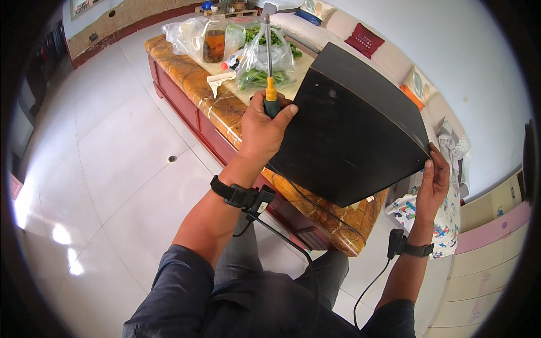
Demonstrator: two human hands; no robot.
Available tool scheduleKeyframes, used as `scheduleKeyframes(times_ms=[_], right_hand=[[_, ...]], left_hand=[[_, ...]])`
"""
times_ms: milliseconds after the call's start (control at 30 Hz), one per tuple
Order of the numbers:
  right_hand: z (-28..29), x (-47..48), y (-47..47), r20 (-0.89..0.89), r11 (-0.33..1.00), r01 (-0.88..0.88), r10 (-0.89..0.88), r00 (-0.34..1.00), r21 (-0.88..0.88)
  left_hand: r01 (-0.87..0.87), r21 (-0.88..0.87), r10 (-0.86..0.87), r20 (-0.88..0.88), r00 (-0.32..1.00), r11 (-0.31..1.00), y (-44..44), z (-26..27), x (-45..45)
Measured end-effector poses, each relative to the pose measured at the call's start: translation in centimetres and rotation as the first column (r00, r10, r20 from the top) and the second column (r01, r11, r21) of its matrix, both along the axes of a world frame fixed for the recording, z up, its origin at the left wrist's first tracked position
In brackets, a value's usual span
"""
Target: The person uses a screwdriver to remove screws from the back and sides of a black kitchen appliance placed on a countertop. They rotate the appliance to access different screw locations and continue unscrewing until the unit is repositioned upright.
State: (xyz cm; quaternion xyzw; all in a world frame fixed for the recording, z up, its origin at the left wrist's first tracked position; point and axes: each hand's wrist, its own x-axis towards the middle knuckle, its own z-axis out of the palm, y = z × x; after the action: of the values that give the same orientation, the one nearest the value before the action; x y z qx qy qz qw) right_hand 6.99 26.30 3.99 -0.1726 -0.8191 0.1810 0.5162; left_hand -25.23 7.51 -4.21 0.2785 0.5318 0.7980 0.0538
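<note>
A large black box-shaped cabinet (346, 141) sits tilted over the near end of the marble-topped table (291, 190). My left hand (265, 126) is closed around the green and yellow handle of a screwdriver (269, 59), its shaft pointing up and away from me. That hand is up against the cabinet's left edge; its fingers behind are hidden. At the lower right corner, my right hand (434, 181) grips the cabinet, with the thumb on the near face and the fingers over the side. A black cable (312, 200) runs from under the cabinet across the tabletop.
Beyond the cabinet, the table holds a glass jar of amber liquid (214, 44), plastic bags (274, 55) and leafy greens (258, 78). A cushioned sofa (393, 63) lines the right wall. A small black roll-like object (171, 159) lies on the tiled floor (122, 126).
</note>
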Motion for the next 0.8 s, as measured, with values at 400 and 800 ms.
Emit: scheduleKeyframes(times_ms=[400,800], right_hand=[[4.3,-3.8,-4.4,0.366,0.903,0.225,-0.362,0.857,0.366],[4.3,-3.9,-4.4,0.402,0.904,0.247,-0.383,0.832,0.350]], left_hand=[[0.034,-0.030,-0.034,0.016,0.999,0.999,-0.9,1.0,0.1],[0.131,0.047,-0.132,0.026,0.991,0.990,-1.1,0.2,-0.2]])
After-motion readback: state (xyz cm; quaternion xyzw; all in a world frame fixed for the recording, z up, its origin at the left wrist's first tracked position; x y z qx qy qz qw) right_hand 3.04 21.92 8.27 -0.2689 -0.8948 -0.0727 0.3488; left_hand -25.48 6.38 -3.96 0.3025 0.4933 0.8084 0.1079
